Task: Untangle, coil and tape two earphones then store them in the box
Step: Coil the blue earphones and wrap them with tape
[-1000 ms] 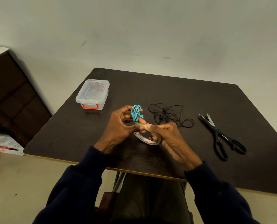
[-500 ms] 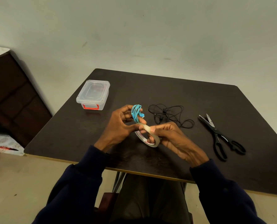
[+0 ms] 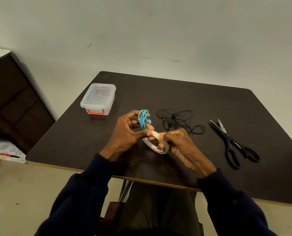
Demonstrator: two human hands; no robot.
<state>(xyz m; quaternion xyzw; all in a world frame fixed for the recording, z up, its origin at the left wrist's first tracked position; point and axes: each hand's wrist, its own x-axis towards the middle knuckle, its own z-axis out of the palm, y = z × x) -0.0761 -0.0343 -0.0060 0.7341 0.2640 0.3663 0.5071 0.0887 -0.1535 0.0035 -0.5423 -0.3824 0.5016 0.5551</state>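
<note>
Presently on the dark brown counter (image 3: 176, 92), every place reckoned from the tape roll (image 3: 165, 147):

1. Tape roll: beige, with red print on its flat side. It is tilted on edge and sits between the two hands, toward the counter's near edge. Whether it rests on the counter cannot be told.

2. Right grip (image 3: 181, 145): closed on the tape roll from the right. The fingers curl over its rim and one finger passes through the core.

3. Left grip (image 3: 124, 132): just left of the tape roll. The fingers curl round the blue earphone (image 3: 142, 119) and the thumb lies against the roll's upper band.

4. Blue earphone: wound into a narrow bundle of loops that stands upright out of the left grip. It is directly behind the tape roll, with its lower end at the roll's upper edge.

5. Black earphone (image 3: 177, 120): a loose tangle lying flat on the counter. It is behind and to the right of the tape roll, apart from it.

6. Scissors (image 3: 232, 143): black-handled, with the blades parted. They lie well to the right of the tape roll, tips pointing away and handles toward the near edge.

7. Box (image 3: 98, 99): clear plastic with the lid on, its red latch on the near side. It stands well behind and to the left of the tape roll.

8. Cabinet (image 3: 14, 99): dark brown, far to the left of the tape roll, off the counter.
</note>
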